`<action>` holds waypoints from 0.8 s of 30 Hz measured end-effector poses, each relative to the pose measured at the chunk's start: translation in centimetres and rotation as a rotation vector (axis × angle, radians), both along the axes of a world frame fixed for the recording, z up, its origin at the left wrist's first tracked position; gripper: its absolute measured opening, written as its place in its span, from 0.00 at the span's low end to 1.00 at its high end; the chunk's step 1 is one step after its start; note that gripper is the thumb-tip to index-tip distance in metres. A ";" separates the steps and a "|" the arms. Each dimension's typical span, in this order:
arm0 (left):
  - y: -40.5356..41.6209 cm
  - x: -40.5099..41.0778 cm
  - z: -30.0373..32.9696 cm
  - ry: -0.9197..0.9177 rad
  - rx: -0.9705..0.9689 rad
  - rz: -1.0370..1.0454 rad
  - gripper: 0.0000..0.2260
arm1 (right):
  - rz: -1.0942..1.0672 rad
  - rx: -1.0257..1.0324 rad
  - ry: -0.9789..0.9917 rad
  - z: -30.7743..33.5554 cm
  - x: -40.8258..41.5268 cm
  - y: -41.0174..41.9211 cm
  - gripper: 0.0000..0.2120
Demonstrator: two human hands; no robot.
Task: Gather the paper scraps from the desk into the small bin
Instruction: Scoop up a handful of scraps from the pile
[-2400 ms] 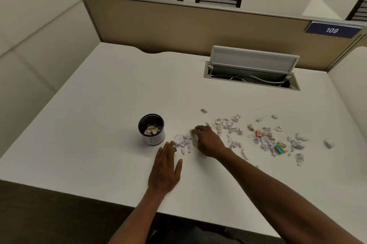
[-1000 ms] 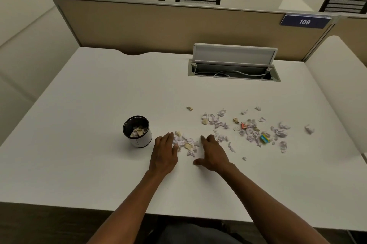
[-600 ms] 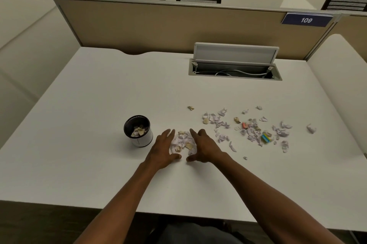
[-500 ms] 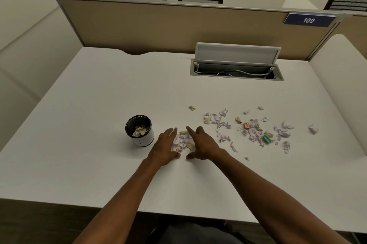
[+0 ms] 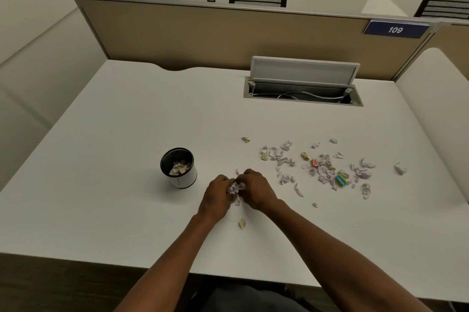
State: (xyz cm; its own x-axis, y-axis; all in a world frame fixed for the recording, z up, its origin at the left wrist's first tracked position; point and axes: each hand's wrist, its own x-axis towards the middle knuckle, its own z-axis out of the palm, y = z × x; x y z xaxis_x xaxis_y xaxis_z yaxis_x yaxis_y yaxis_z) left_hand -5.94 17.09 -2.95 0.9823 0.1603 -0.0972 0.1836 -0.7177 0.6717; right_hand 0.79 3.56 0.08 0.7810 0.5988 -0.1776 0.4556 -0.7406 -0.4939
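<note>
In the head view, a small clump of paper scraps (image 5: 236, 187) is cupped between the left hand (image 5: 217, 196) and the right hand (image 5: 256, 189), the fingers of both being curled inward around it so that the loose pieces are pressed together and can be lifted as one load rather than one by one. The clump is held just above the table (image 5: 127, 121), or perhaps still touching it; which cannot be told. The small bin (image 5: 179, 167) is placed just to the left of the left hand, near enough that only a short carry would be called for, and its open top is turned upward with a few scraps already lying inside. A single tan scrap (image 5: 241, 223) is seen on the table just behind the hands, toward the person, and is judged to have escaped the scoop. To the right of the right hand the remaining scattered scraps (image 5: 324, 172) are spread out, with a small green and yellow wrapper (image 5: 340, 179) and a red piece (image 5: 315, 163) among them, and one lone white scrap (image 5: 400, 169) lies farthest out. The task is judged to be only partly done. Beyond the hands an open cable tray (image 5: 303, 94) is set into the table.
</note>
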 end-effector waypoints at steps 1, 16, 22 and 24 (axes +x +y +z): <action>-0.1 -0.1 0.0 -0.013 -0.007 0.013 0.02 | -0.013 0.016 0.004 -0.1 0.0 0.0 0.07; 1.8 0.6 5.5 -0.192 -0.230 0.270 0.11 | -0.127 0.266 0.170 4.8 2.7 1.1 0.08; 5.5 0.3 11.0 -0.253 -0.198 0.296 0.06 | -0.079 0.364 0.204 9.4 3.4 4.8 0.06; 7.2 -0.2 12.2 -0.265 -0.174 0.334 0.06 | -0.070 0.392 0.226 10.5 3.2 6.5 0.07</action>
